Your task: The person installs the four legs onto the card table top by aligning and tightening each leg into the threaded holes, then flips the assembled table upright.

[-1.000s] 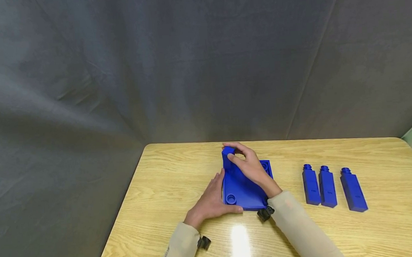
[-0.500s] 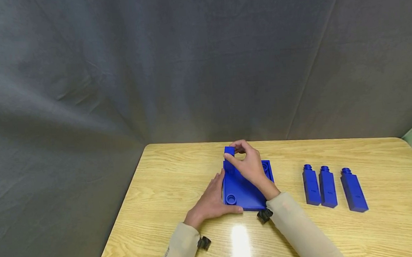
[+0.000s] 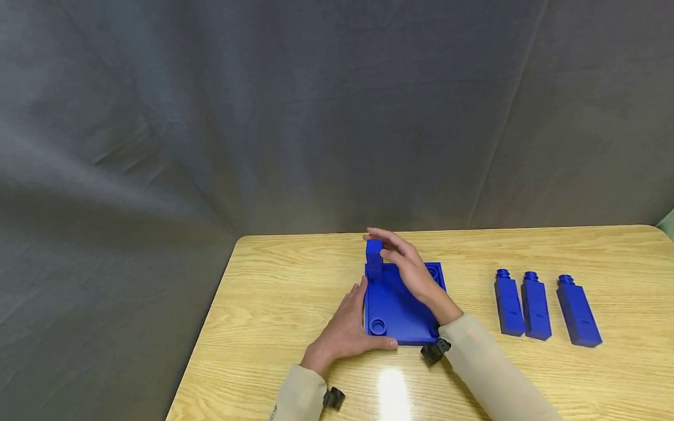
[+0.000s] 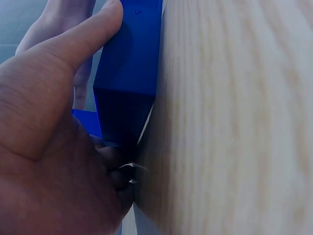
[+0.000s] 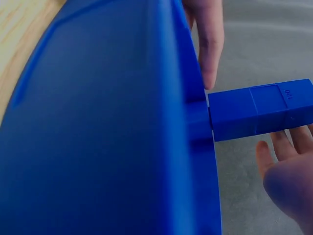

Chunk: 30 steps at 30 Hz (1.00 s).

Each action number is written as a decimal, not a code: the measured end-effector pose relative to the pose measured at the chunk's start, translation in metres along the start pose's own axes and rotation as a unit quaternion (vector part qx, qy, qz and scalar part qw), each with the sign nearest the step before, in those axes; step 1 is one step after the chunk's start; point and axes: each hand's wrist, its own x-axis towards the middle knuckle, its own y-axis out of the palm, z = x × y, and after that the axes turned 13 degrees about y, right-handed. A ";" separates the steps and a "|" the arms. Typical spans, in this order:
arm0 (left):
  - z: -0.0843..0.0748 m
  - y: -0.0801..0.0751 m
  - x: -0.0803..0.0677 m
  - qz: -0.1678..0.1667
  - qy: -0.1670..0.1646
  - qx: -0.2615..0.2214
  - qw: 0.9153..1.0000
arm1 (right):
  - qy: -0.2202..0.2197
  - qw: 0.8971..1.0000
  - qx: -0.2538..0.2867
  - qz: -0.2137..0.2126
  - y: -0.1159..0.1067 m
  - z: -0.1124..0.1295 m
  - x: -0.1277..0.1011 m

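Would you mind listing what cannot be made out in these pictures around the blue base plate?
- Head view: the right hand covers much of the blue base plate.
- Right wrist view: embossed marking on the upright block is too small to read.
- Left wrist view: left hand hides the plate's near edge.

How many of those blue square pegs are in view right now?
4. One blue peg stands upright in the blue base plate by the right hand; three pegs lie on the table to the right.
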 end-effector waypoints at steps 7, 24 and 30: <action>0.001 0.000 -0.001 0.001 0.006 0.001 1.000 | 0.013 1.000 0.003 0.020 0.001 -0.001 -0.002; -0.001 -0.001 -0.001 -0.002 0.010 0.001 1.000 | 0.020 0.991 -0.080 -0.106 0.007 -0.007 -0.003; -0.002 -0.001 -0.001 -0.003 0.010 0.006 1.000 | 0.018 0.985 -0.089 -0.148 0.014 -0.005 -0.004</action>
